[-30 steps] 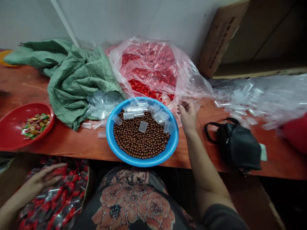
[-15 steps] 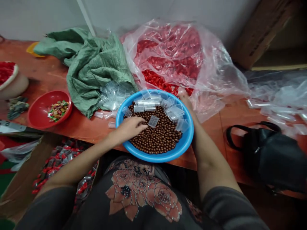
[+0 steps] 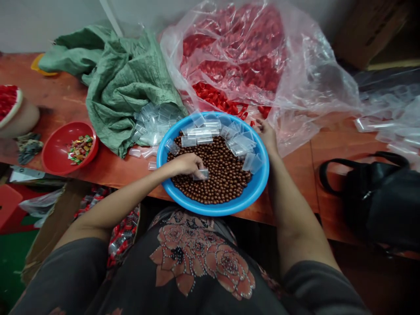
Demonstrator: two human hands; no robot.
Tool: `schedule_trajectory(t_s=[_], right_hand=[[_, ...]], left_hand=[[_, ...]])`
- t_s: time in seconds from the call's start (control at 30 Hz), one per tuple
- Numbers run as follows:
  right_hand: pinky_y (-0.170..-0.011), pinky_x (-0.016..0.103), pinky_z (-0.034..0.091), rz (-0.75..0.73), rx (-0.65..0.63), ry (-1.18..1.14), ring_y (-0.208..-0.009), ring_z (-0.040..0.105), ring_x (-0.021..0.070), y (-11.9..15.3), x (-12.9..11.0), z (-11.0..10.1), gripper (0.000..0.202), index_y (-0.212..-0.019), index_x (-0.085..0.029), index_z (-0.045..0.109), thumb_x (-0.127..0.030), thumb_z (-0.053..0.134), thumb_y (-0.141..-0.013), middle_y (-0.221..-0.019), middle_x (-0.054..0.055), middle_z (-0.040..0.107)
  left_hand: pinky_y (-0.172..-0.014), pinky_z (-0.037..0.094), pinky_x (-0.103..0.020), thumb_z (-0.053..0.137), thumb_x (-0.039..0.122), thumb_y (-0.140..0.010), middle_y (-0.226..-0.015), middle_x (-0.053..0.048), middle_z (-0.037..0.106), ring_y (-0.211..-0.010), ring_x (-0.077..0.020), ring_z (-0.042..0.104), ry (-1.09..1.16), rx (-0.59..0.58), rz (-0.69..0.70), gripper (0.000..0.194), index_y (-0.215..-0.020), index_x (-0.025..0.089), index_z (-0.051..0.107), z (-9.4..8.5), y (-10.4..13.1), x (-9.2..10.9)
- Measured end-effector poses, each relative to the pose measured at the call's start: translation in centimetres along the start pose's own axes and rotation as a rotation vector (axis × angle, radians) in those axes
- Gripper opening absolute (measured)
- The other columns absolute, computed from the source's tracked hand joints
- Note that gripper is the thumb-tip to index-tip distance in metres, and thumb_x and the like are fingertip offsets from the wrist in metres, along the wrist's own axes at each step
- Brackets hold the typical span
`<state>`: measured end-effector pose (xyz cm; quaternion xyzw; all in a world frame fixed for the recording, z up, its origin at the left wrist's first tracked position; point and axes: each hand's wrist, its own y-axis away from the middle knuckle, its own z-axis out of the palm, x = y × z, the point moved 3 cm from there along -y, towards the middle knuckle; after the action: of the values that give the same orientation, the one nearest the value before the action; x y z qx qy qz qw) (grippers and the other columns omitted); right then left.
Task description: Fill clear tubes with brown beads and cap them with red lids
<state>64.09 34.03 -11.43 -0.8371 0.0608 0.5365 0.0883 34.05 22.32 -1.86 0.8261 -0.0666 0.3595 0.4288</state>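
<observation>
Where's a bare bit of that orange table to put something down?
Bare orange table shows among the round cream bucket, red plastic bowl and crumpled green cloth, and between the right forearm and black handbag. It's crowded around the round blue basin: small clear plastic sleeves left, big see-through bag behind.

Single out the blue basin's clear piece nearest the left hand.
The clear piece at the fingertips of the left hand, over brown balls; the others lie nearer the rim.
</observation>
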Motion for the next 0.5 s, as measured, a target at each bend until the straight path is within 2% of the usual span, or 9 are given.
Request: schedule_trajectory(t_s=[0.13,0.23,0.37,0.43,0.5], right_hand=[[-0.079,0.034,0.049,0.120,0.092,-0.191,-0.082,0.060,0.0146,1.0,0.4,-1.0,0.042,-0.129,-0.015,0.054,-0.026,0.058,-0.088,-0.106,0.011,0.069],[-0.090,0.037,0.050,0.130,0.128,-0.319,-0.096,0.063,0.0169,1.8,0.3,-1.7,0.044,-0.128,-0.020,0.053,-0.027,0.062,-0.086,-0.119,0.012,0.067],[-0.096,0.041,0.052,0.112,0.141,-0.417,-0.104,0.065,0.0189,2.7,0.3,-2.1,0.051,-0.127,-0.025,0.053,-0.037,0.068,-0.080,-0.121,0.009,0.067],[-0.096,0.040,0.053,0.094,0.144,-0.422,-0.107,0.066,0.0195,3.0,0.5,-2.0,0.051,-0.123,-0.026,0.055,-0.041,0.070,-0.077,-0.121,0.007,0.067],[-0.094,0.039,0.054,0.057,0.136,-0.332,-0.108,0.065,0.0189,3.3,0.6,-1.8,0.049,-0.123,-0.025,0.054,-0.043,0.065,-0.079,-0.124,0.008,0.065]], left_hand=[[-0.054,0.045,-0.026,0.084,0.024,-0.066,-0.059,0.000,0.064,-0.052,-0.0138,0.058,0.140,0.063,0.053,0.019,-0.072,0.015,0.068,1.6,-2.3,0.8],[-0.055,0.048,-0.026,0.084,0.015,-0.066,-0.056,0.003,0.059,-0.050,-0.0118,0.057,0.347,0.099,0.071,0.023,-0.073,0.014,0.062,2.7,-3.4,1.9],[-0.058,0.050,-0.024,0.078,-0.006,-0.062,-0.058,0.006,0.059,-0.052,-0.0097,0.058,0.562,0.084,0.068,0.033,-0.079,0.013,0.057,3.4,-3.2,2.8],[-0.060,0.051,-0.024,0.072,-0.009,-0.064,-0.062,0.005,0.062,-0.055,-0.0096,0.060,0.610,0.068,0.081,0.035,-0.086,0.013,0.058,3.3,-2.8,2.9],[-0.064,0.053,-0.025,0.070,-0.009,-0.065,-0.067,0.004,0.063,-0.060,-0.0102,0.063,0.681,0.050,0.092,0.039,-0.096,0.013,0.060,3.1,-2.3,3.0]])
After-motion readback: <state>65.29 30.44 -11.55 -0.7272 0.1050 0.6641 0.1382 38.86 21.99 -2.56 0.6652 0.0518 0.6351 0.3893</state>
